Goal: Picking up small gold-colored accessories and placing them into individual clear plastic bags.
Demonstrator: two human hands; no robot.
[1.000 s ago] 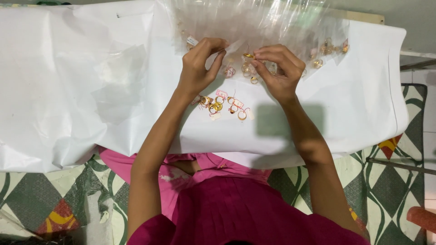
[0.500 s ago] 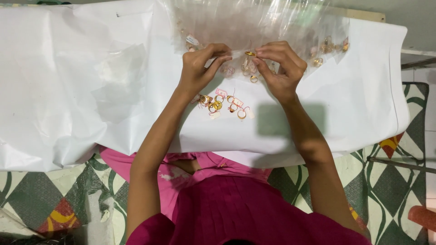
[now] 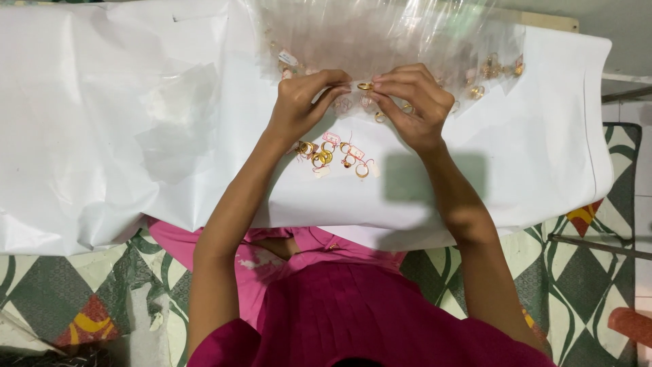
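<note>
At nine o'clock, across the whole left side, white paper (image 3: 102,136) covers the work surface, creased, with a few clear plastic scraps (image 3: 180,132) lying flat on it. Toward the centre, the left hand (image 3: 299,109) is raised over the paper, fingertips pinched together at the edge of a gold ring (image 3: 365,86); what else it may grip there I cannot tell. Just below, at six o'clock from the ring, a small heap of gold rings with pink tags (image 3: 336,156) rests on the paper, apart from both hands. At twelve o'clock, a crumpled clear plastic sheet (image 3: 380,34) spreads over the far edge of the paper, with more rings (image 3: 492,68) showing through it at two o'clock. Right of centre, the right hand (image 3: 414,109) pinches the ring between thumb and forefinger, the other fingers curled; the two hands nearly touch at the ring. At four o'clock, a patterned green floor mat (image 3: 598,272) shows beyond the paper
</note>
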